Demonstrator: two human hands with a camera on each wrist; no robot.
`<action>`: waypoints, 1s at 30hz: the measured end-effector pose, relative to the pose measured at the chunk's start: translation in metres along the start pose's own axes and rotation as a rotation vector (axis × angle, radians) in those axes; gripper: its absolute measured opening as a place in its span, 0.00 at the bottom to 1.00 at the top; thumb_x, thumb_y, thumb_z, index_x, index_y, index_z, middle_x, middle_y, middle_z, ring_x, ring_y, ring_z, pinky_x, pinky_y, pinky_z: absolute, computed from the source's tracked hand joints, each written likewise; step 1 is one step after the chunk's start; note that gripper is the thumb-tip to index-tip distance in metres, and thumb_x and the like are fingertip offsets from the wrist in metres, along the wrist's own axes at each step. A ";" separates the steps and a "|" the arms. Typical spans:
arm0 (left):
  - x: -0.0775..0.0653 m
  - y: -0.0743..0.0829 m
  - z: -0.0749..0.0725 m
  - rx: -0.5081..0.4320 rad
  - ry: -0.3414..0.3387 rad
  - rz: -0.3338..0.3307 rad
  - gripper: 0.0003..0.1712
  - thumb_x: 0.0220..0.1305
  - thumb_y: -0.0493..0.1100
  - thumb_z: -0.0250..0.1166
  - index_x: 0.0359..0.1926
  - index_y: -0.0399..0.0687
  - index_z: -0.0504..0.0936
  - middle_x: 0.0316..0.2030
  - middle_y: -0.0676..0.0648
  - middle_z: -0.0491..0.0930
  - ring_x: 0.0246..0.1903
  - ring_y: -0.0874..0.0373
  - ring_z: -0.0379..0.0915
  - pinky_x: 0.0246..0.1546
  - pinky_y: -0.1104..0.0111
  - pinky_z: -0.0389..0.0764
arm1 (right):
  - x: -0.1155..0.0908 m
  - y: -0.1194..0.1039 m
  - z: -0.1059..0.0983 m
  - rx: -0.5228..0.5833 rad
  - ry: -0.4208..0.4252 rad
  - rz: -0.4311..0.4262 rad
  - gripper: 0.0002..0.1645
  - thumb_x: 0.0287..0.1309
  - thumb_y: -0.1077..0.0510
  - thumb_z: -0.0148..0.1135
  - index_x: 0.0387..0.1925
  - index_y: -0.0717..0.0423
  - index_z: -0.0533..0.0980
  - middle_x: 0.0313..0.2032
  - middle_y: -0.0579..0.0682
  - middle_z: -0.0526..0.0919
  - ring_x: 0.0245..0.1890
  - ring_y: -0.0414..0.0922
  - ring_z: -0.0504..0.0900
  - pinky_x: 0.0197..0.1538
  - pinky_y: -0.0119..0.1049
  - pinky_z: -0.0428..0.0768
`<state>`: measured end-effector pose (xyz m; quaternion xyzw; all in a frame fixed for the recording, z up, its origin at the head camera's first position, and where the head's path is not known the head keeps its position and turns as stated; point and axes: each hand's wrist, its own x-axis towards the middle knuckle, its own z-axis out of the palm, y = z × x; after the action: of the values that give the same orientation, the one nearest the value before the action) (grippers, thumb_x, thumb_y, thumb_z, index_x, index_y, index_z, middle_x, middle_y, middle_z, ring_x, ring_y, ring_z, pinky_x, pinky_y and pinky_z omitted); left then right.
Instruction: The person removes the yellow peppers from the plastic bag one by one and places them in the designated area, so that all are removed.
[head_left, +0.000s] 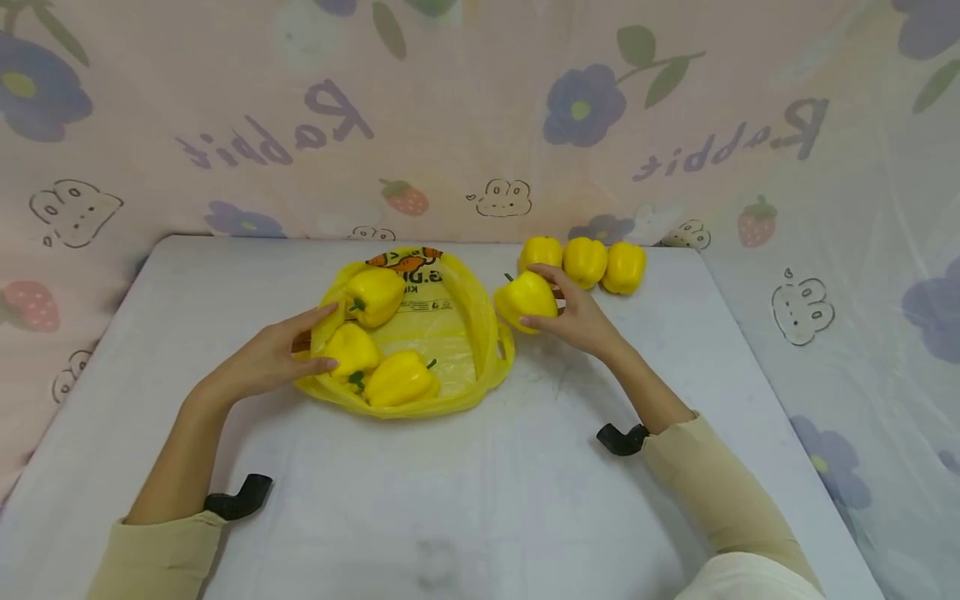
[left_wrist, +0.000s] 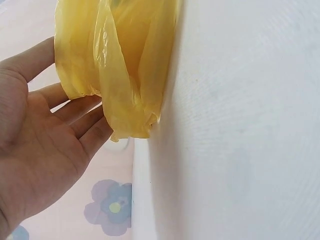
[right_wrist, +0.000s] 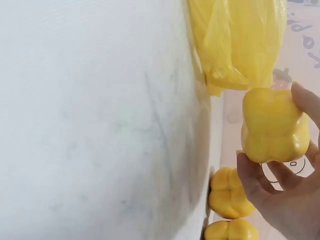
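1. The right hand (head_left: 573, 312) has its thumb and fingers curved round the sides of a yellow bell pepper (head_left: 523, 302), held above the surface (head_left: 480, 500) just right of the bag.
2. This pepper's green stem points far and left; its long axis slants from there to its near-right base, where the right wrist view shows rounded lobes.
3. The left hand (head_left: 277, 350) touches the left rim of the yellow plastic bag (head_left: 471, 292), thumb and fingers spread well apart; I cannot tell whether they pinch the film.
4. The bag is thin, creased and translucent, its mouth wide open.
5. Inside lie three glossy peppers (head_left: 401, 379): the nearest one's stem points right and slightly far.
6. Three more blocky peppers (head_left: 585, 262) form a row at the far right.
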<state>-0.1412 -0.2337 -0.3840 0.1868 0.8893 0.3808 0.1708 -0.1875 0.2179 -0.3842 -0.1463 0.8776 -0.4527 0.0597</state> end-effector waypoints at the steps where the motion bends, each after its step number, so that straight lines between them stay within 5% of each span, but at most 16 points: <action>1: 0.000 0.000 0.000 -0.001 -0.001 0.002 0.49 0.64 0.55 0.68 0.77 0.44 0.54 0.75 0.34 0.51 0.74 0.33 0.44 0.70 0.38 0.50 | -0.001 0.002 0.000 -0.009 0.008 0.010 0.48 0.54 0.49 0.75 0.72 0.43 0.61 0.69 0.51 0.66 0.61 0.58 0.71 0.57 0.53 0.78; 11: 0.001 0.001 0.001 0.008 -0.007 0.008 0.49 0.65 0.54 0.68 0.77 0.43 0.53 0.75 0.34 0.51 0.74 0.34 0.43 0.70 0.38 0.50 | -0.011 0.017 -0.006 -0.056 0.042 0.075 0.49 0.53 0.51 0.76 0.71 0.47 0.59 0.69 0.58 0.64 0.66 0.57 0.66 0.67 0.56 0.66; 18: -0.001 0.002 0.002 -0.002 -0.014 -0.003 0.50 0.64 0.54 0.68 0.78 0.45 0.53 0.75 0.34 0.51 0.74 0.34 0.44 0.70 0.38 0.51 | -0.013 0.022 -0.010 -0.050 0.074 0.184 0.49 0.54 0.51 0.75 0.72 0.47 0.58 0.71 0.61 0.61 0.66 0.60 0.66 0.66 0.58 0.68; 30: -0.001 0.001 0.004 -0.008 -0.009 -0.005 0.49 0.65 0.54 0.68 0.78 0.45 0.54 0.74 0.33 0.52 0.73 0.33 0.46 0.69 0.38 0.53 | -0.007 0.034 -0.009 -0.110 0.126 0.210 0.51 0.54 0.45 0.74 0.72 0.51 0.57 0.70 0.61 0.63 0.65 0.59 0.67 0.66 0.56 0.68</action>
<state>-0.1385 -0.2306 -0.3854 0.1854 0.8875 0.3831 0.1767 -0.1902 0.2459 -0.4068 -0.0279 0.9136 -0.4033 0.0434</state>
